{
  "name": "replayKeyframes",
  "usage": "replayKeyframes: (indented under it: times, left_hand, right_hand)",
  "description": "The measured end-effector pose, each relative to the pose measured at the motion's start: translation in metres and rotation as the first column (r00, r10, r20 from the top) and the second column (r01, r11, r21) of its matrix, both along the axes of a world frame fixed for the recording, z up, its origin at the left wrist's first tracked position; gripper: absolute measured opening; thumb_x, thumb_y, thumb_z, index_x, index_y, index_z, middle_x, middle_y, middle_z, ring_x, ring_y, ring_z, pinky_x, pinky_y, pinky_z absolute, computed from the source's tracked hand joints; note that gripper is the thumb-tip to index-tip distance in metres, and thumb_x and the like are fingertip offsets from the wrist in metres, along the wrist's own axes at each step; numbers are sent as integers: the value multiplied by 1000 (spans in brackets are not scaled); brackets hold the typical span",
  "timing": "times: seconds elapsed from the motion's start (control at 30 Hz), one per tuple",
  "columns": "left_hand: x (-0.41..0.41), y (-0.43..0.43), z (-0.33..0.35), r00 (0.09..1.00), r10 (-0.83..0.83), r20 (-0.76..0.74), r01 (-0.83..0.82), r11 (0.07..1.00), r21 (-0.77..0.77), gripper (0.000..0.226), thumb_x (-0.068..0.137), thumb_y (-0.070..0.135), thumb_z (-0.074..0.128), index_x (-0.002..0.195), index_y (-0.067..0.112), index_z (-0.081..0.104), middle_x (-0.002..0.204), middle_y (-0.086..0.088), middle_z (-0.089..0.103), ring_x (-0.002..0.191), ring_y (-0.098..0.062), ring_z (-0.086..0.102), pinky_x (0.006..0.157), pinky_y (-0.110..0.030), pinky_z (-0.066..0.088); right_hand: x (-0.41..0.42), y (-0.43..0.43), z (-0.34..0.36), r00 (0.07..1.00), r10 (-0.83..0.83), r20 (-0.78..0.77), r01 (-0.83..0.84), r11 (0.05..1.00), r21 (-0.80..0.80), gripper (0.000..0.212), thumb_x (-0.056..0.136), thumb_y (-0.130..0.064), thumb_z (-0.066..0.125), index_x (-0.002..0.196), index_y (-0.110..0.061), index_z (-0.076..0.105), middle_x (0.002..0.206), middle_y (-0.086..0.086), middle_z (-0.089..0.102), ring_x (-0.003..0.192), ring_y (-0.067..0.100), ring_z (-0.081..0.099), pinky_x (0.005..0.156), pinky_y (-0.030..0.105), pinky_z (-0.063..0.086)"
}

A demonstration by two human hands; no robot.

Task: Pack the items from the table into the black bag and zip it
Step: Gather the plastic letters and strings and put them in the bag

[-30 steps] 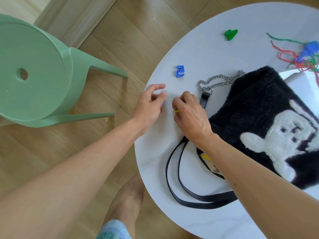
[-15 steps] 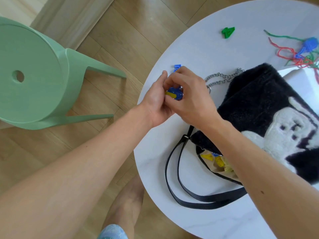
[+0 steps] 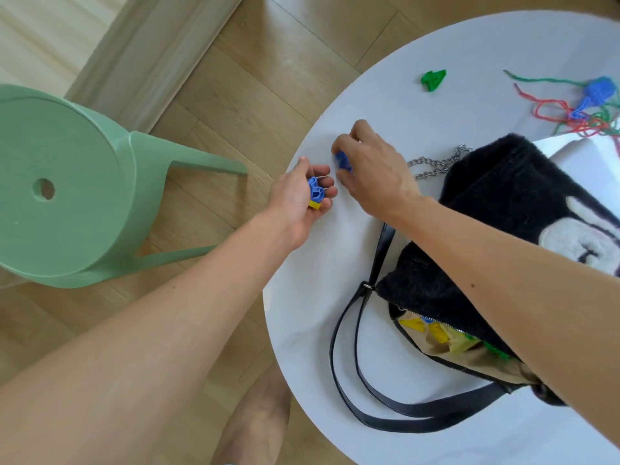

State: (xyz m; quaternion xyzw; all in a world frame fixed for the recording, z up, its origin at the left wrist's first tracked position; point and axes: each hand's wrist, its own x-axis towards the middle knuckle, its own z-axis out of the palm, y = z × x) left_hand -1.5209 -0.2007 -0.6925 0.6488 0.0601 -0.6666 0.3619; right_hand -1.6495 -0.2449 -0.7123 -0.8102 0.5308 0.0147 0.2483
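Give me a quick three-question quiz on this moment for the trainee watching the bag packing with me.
1. True or false: the black bag is already zipped shut.
2. Which loose piece lies farthest from both hands on the table? A) the green number piece B) a yellow ball C) a red cup
3. Fill in: the left hand holds blue and ____ pieces in its palm.

Key
1. False: the bag's mouth gapes, with yellow, blue and green pieces visible inside.
2. A: it sits alone near the table's far side.
3. Yellow. Meanwhile the right hand is closed around another blue piece at the table surface.
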Motion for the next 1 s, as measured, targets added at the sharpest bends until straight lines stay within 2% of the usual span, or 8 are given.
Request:
replayKeyframes:
  times: [0.13,0.23,0.33,0.5,0.6,0.73,0.9,1.0]
  left_hand:
    - [-7,-14,4,998,-39,-41,41,998,48,46,107,35,31,89,5,60,72,-9,58,55,-18,56,46,-21,45]
    - [-16,-32,11,984,-68,-165,75,997,35,49,104,47,35,101,8,64,84,-8,68,71,-20,65,61,-26,56]
    - [-27,-48,15,972,-148,-183,146,989,-28,43,103,46,41,100,13,68,90,-4,68,82,-19,65,70,-30,57]
    - [-42,-80,20,979,-197,-60,193,979,-67,39,103,40,47,74,16,54,61,2,56,50,-13,50,38,-19,36]
    - [-49,-93,19,982,-190,-21,188,980,-56,44,102,43,46,69,14,48,66,-3,53,48,-14,48,34,-16,28]
    - [-56,-94,14,980,-199,-12,199,980,-26,45,103,43,42,72,12,52,69,-6,55,50,-14,47,32,-17,31]
    - [-61,-82,12,976,-220,10,220,976,7,46,104,43,41,83,8,61,70,-7,60,50,-14,50,34,-16,34]
    - [-64,-73,21,974,-228,-3,228,974,6,51,105,45,35,91,6,65,73,-8,62,52,-14,51,35,-17,35]
  right_hand:
    - [-9,-2,16,897,-279,342,265,960,89,25,90,-18,65,113,-11,67,110,7,59,82,15,60,73,19,47]
    - [-12,-1,44,825,-290,486,254,957,139,26,82,-17,70,107,-11,69,98,2,66,77,11,61,67,14,45]
    - [-19,-1,60,870,-226,438,187,974,131,19,79,-15,69,98,-9,69,92,3,65,81,18,61,76,35,51]
    - [-44,-36,55,829,-314,463,324,944,60,22,88,-23,63,109,-16,68,107,-3,57,91,11,58,76,15,44]
    - [-65,-76,29,915,-362,179,386,915,-119,40,88,-19,61,128,-18,56,127,5,46,108,21,54,80,34,50]
    - [-81,-102,-2,941,-304,-150,291,952,-98,46,89,-20,64,134,-20,51,137,10,38,123,30,41,82,42,51]
    - [-84,-94,-8,956,-290,-48,283,952,-116,24,96,-17,58,119,-13,60,122,10,48,98,33,56,78,41,49]
    - [-79,-76,19,915,-347,207,362,931,-38,27,90,-27,65,115,-16,65,110,5,59,88,22,61,82,36,50]
